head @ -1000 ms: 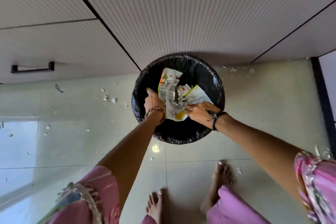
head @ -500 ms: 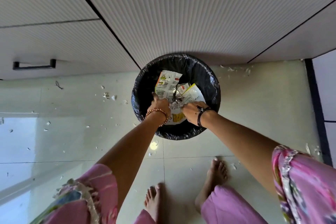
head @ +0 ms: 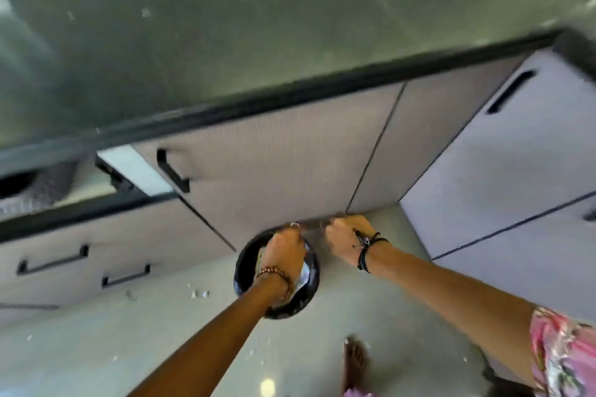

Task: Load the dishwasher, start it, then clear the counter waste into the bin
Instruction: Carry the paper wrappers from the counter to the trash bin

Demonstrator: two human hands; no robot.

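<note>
Two hands (head: 317,243) above bin (head: 246,259) (blurred)

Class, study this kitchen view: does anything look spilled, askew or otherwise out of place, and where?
Yes. Small white scraps lie scattered on the floor left of the black-lined bin, beside it rather than inside. At the far left a drawer under the counter stands pulled out. The frame is blurred, so what the scraps are cannot be told.

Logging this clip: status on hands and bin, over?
Left hand over the bin, grip unclear. Right hand curled beside the rim, apparently empty. Wrappers in the bin. Scraps on the floor; frame blurred.
</note>
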